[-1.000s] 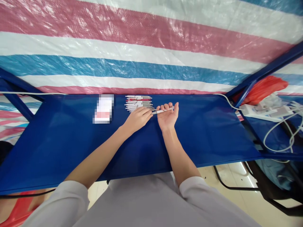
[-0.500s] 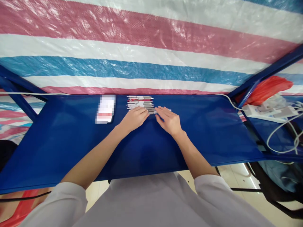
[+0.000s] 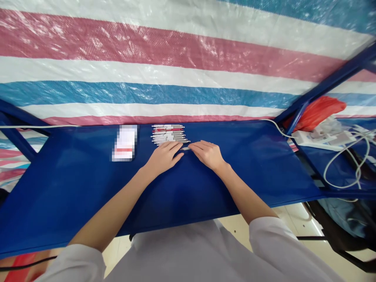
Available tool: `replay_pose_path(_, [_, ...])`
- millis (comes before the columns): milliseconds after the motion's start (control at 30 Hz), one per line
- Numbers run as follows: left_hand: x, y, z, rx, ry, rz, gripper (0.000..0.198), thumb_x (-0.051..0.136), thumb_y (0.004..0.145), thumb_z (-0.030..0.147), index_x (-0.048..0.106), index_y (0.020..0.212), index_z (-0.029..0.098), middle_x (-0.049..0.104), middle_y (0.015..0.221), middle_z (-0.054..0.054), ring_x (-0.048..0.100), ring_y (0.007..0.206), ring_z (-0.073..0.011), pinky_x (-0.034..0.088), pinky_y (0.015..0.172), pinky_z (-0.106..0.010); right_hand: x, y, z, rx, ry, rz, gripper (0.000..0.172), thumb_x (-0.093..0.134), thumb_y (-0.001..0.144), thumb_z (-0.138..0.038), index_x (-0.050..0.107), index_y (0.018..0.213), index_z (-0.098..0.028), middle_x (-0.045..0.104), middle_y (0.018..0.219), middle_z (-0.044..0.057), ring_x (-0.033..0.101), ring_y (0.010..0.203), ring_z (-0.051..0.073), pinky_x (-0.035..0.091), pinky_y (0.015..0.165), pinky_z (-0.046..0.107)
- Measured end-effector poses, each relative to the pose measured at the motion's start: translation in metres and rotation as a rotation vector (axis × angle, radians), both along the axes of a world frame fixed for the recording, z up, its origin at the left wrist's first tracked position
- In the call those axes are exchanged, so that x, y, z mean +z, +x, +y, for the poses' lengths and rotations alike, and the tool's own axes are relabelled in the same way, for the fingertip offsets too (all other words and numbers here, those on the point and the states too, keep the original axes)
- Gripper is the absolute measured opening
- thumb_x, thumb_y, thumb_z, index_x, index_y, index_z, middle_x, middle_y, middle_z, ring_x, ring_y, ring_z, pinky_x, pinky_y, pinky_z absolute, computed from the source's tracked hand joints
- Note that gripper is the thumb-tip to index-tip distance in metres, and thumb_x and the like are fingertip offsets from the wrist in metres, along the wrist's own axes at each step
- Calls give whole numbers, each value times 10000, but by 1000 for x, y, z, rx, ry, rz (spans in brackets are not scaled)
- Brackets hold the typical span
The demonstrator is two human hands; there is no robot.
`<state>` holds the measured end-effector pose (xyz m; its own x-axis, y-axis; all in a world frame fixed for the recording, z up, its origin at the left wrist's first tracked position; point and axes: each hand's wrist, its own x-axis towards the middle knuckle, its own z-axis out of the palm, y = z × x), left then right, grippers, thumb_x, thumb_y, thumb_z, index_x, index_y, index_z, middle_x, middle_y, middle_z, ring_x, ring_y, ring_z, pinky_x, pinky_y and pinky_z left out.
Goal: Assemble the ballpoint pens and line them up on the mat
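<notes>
Several white and grey pens [image 3: 167, 133] lie side by side in a row at the back of the blue fabric surface [image 3: 252, 164]. One more pen [image 3: 186, 148] lies just in front of the row, between my two hands. My left hand [image 3: 162, 156] rests palm down with its fingers stretched out, their tips at the pen's left end. Palm down as well, my right hand [image 3: 209, 154] lies flat with its fingertips touching the pen's right end. Neither hand is wrapped round anything.
A small white and red pack [image 3: 125, 143] lies left of the pens. A striped tarp [image 3: 176, 58] hangs behind. On the right are a blue frame bar [image 3: 320, 88], a red bag [image 3: 319, 111], a white power strip [image 3: 317, 138] and loose cables [image 3: 346, 168].
One second ago my right palm faced up with a pen across it and my left hand at that pen. The right hand has turned palm down; the pen now lies on the surface.
</notes>
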<state>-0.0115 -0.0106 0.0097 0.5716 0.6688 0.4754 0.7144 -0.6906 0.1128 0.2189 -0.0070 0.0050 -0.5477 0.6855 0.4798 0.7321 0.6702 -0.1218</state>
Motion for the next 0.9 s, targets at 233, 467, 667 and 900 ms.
replay_pose_path(233, [-15, -17, -7, -180, -51, 45, 333, 551, 961, 325, 673, 1235, 181, 640, 1328, -128, 572, 1259, -301, 432, 1101, -495, -13, 34, 36, -139, -85, -53, 313, 460, 982, -211, 703, 1172, -265, 769, 1103, 36, 694, 1043, 192, 536, 813, 271])
replay_pose_path(467, [-16, -21, -3, -251, -146, 138, 406, 520, 977, 370, 612, 1325, 182, 550, 1439, -120, 463, 1373, -304, 341, 1165, -529, -11, 45, 74, -227, -60, -184, 305, 458, 985, -222, 709, 1157, -245, 758, 1137, 43, 670, 1043, 194, 493, 711, 252])
replay_pose_path(667, [-15, -21, 1, -300, -180, 137, 421, 523, 977, 358, 589, 1353, 182, 533, 1452, -129, 460, 1378, -296, 342, 1168, -524, -12, 47, 89, -270, -44, -238, 296, 471, 980, -242, 715, 1148, -239, 746, 1164, 49, 662, 1016, 200, 459, 666, 262])
replay_pose_path(900, [-13, -21, 2, -308, -202, 133, 418, 532, 972, 352, 597, 1346, 178, 536, 1449, -131, 464, 1373, -307, 354, 1161, -529, -16, 53, 101, -321, -24, -214, 305, 451, 990, -243, 728, 1117, -244, 749, 1145, 45, 657, 986, 201, 435, 626, 268])
